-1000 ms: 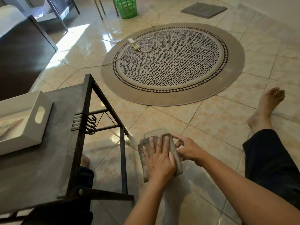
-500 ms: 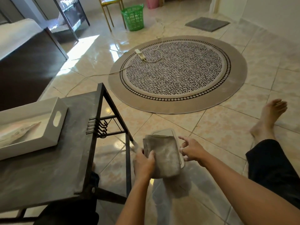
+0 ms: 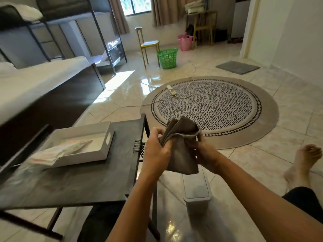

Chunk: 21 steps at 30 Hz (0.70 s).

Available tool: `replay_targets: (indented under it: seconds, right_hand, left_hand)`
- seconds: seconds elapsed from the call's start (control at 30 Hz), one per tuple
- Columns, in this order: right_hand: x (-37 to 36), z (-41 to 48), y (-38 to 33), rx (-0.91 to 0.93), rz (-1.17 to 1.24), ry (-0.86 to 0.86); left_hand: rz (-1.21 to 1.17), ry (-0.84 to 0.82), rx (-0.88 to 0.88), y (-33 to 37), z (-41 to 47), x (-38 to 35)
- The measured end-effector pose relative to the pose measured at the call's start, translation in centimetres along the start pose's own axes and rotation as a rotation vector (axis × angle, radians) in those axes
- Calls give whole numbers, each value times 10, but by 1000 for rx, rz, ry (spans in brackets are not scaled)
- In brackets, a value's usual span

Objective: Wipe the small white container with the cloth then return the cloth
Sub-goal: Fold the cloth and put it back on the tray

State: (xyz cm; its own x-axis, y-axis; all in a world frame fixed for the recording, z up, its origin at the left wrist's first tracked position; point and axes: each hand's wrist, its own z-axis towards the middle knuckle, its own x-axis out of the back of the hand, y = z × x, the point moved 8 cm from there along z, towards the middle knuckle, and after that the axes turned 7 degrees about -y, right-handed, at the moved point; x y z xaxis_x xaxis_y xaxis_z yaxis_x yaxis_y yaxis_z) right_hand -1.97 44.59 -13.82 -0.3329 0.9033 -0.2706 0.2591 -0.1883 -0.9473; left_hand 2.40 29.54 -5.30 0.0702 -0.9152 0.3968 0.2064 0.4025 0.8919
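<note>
A folded grey-brown cloth (image 3: 181,145) hangs in the air in front of me, above the floor. My left hand (image 3: 157,149) grips its left edge and my right hand (image 3: 204,151) pinches its right edge. Below the cloth, the small white container (image 3: 196,191) stands on the tiled floor beside the dark table; neither hand touches it.
A dark low table (image 3: 97,180) on the left carries a white tray (image 3: 82,154) with a plastic packet (image 3: 57,152) in it. A round patterned rug (image 3: 218,109) with a power strip (image 3: 171,90) lies ahead. My bare foot (image 3: 304,163) rests at right. A green basket (image 3: 167,58) and yellow chair (image 3: 148,46) stand farther off.
The cloth was lifted off the container; both hands now hold it up in the air. The view has tilted upward, showing more of the room.
</note>
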Motion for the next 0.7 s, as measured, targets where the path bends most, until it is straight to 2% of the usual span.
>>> replay_targets:
  seconds: [0.2,0.4,0.5,0.7]
  right_hand:
    - [-84,9,-67,140,-246,-114]
    - [-175,61,-94,256,-538,-59]
    - [-222,84,-102,297,-693,-116]
    - [-269,133,-89,185,-928,-143]
  left_hand:
    - [191,248,1,20,3,115]
    - [360,405,144,-8,17,216]
    - [415,451,224,-31,29,260]
    - [484,434,365,-81,51,305]
